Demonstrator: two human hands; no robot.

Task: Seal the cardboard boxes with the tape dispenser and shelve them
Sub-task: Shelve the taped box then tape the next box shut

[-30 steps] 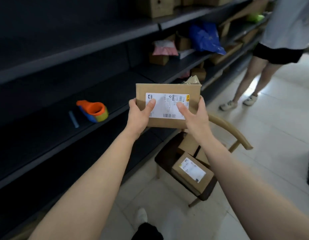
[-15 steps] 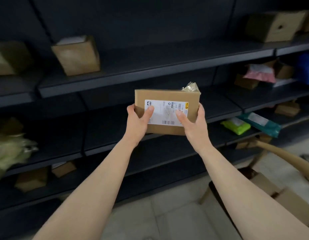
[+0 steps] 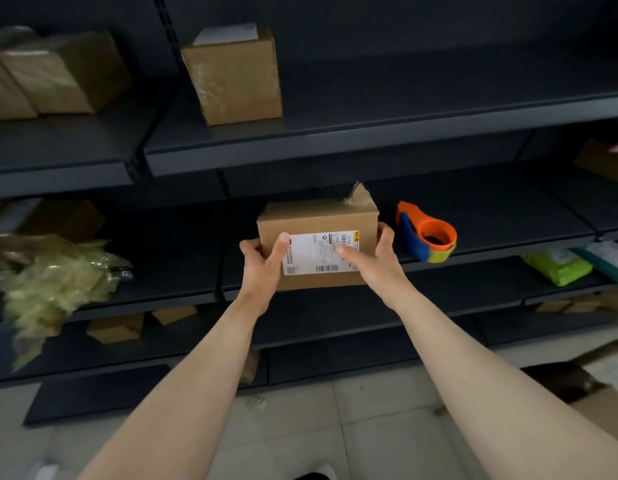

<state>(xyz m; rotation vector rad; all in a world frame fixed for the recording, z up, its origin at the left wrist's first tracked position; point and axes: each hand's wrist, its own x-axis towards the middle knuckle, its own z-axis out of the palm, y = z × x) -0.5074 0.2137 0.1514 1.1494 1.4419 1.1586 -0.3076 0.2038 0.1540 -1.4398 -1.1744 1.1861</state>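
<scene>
- A person's two bare arms reach forward toward dark metal shelving, seen from a camera on the person's head.
- Both hands hold one small cardboard box (image 3: 318,220) at the front edge of the middle shelf (image 3: 183,258). The pictures do not show whether its underside touches the shelf yet.
- The left hand (image 3: 262,265) grips the box's left end, with the thumb lying on the front face and the fingers curled round the side.
- The right hand (image 3: 377,261) grips the right end, with the thumb across the white shipping label (image 3: 321,252) and the fingers wrapped behind.
- A loose tail of tape (image 3: 361,195) sticks up from the box's back right corner, and the flaps lie flat, so this box looks already sealed.
- The orange and blue tape dispenser (image 3: 427,233) sits on the same shelf just to the right of the box, with no hand on it.
- A taller taped box (image 3: 235,74) stands on the shelf above, and blurred boxes (image 3: 58,74) sit further left, so some shelving looks done.
- What seems left for this box is setting it down and letting go.
- An open carton (image 3: 605,407) shows at the lower right edge, but its contents are hidden, so whether more boxes wait cannot be told.
</scene>
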